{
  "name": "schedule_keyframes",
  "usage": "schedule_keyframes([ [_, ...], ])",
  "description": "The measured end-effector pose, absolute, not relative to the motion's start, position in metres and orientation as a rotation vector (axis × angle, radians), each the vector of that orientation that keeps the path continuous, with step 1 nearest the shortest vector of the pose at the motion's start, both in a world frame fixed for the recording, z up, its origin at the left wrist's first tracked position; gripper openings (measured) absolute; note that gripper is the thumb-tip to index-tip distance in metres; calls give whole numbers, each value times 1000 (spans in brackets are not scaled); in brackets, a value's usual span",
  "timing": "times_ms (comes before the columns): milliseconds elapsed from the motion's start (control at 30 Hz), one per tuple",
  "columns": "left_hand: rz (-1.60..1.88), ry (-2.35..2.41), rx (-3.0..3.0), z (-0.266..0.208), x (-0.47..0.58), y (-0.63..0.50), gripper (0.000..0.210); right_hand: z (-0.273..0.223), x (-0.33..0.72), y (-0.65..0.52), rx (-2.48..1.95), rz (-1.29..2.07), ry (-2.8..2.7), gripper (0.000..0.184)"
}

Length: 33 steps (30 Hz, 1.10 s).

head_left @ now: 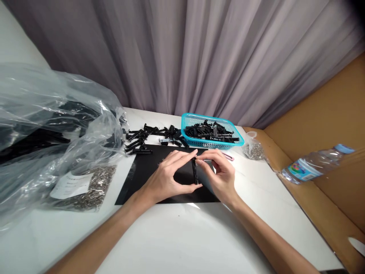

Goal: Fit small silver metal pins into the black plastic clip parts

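Between the thumb and fingertips of my left hand [167, 175] is a narrow black plastic part [195, 173], held lengthwise above a black mat [137, 175]. My right hand [219, 173] has its thumb and index finger pinched at the far end of that part. A tiny shiny bit shows there, but what the right fingertips grip is too small to make out. Small metal pieces [159, 163] lie on the mat, partly hidden behind my left hand.
Loose black parts [142, 137] lie behind the mat, beside a blue basket [242, 143] of similar parts. Clear plastic bags [85, 125] fill the left; one bag of metal pieces [97, 190] is labelled. Right are a small bag [254, 150] and a water bottle [313, 165] in cardboard.
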<state>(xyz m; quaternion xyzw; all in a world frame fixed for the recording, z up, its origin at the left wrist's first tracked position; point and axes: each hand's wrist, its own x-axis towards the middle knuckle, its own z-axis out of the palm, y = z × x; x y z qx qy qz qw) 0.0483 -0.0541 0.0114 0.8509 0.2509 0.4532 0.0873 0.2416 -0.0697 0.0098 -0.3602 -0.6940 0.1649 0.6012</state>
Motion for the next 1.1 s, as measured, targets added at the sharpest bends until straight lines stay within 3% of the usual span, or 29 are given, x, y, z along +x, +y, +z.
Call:
schedule_keyframes([
  [467,1262,901,2347,10,52,-61,82,4,245,-67,-746,-149,-1801,22],
  [567,1215,974,2258,10,53,-62,84,4,244,-68,-750,-172,-1795,25],
  [767,1288,938,2291,9,55,-61,64,2,241,-69,-781,-183,-1728,23],
  [1100,1297,973,2259,10,55,-63,60,-4,243,-67,-711,-132,-1800,33],
])
